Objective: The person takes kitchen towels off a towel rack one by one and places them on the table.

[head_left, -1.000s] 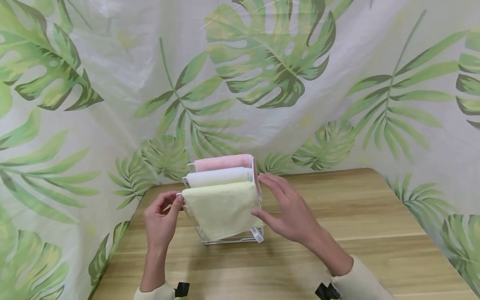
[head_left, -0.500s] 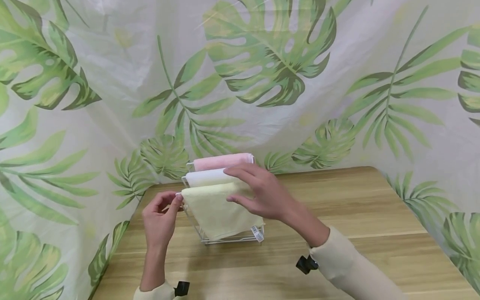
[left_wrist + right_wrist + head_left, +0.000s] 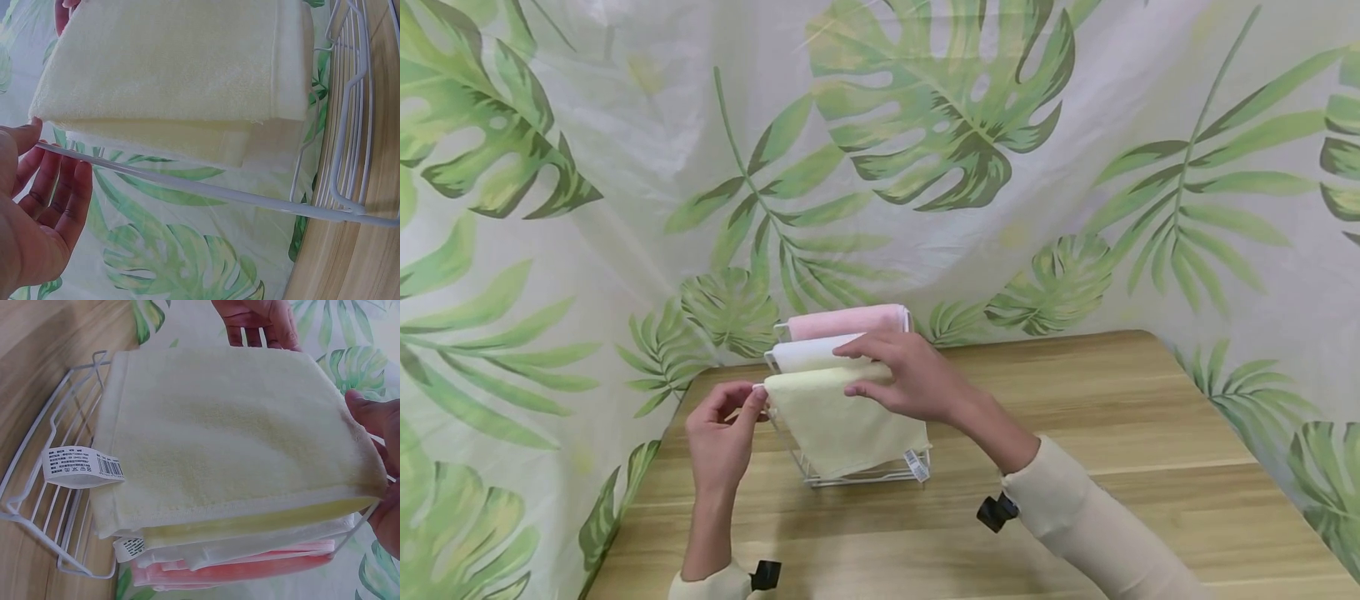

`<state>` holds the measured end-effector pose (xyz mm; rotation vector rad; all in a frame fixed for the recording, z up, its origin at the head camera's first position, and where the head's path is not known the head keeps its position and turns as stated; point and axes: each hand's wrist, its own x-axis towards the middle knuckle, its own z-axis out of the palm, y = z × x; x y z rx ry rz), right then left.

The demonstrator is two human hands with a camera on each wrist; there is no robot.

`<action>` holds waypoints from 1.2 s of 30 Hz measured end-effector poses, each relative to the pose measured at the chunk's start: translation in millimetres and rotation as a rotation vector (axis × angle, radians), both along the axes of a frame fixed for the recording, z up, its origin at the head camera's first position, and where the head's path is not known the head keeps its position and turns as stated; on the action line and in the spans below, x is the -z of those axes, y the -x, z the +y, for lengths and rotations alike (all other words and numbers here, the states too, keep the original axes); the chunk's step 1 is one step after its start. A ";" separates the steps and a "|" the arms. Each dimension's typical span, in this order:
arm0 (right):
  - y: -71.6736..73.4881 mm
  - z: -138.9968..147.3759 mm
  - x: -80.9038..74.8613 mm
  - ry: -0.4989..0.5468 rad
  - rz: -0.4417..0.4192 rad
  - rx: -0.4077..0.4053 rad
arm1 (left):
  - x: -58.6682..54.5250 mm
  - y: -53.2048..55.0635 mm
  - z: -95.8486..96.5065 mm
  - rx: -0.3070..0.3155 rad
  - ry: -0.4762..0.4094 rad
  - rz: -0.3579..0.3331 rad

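Note:
A pale yellow towel (image 3: 842, 425) hangs folded over the front bar of a white wire rack (image 3: 880, 477). Behind it are a white towel (image 3: 801, 356) and a pink towel (image 3: 850, 321) on the other bars. My left hand (image 3: 722, 429) pinches the front bar's left end between thumb and fingers, as the left wrist view shows closely. Around the yellow towel's top edge is my right hand (image 3: 917, 379), its thumb in front and its fingers behind. A gap shows between that thumb and the index finger. A printed care label (image 3: 84, 467) sticks out from the towel's lower corner.
The rack stands on a wood-grain table (image 3: 1075, 417). Close behind the table hangs a leaf-patterned cloth (image 3: 925, 167), which also covers the sides. Small black devices sit at both wrists, such as the black clip (image 3: 996, 511) near the right sleeve.
My right hand has moved left from the rack's right side to the middle of the yellow towel's top edge. My left hand keeps its hold on the bar end.

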<state>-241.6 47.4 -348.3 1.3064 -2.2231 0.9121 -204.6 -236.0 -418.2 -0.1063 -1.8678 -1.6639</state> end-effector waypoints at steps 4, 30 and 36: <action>4.9 -2.3 -0.5 -0.031 0.003 0.011 | -1.4 1.4 0.1 -0.007 0.007 0.002; 20.4 -30.1 -7.9 -0.109 -0.142 0.040 | -2.2 7.7 -17.3 -0.089 -0.025 -0.008; 11.0 -29.4 -16.4 -0.163 -0.148 0.086 | -3.7 7.2 -19.2 -0.084 -0.038 -0.030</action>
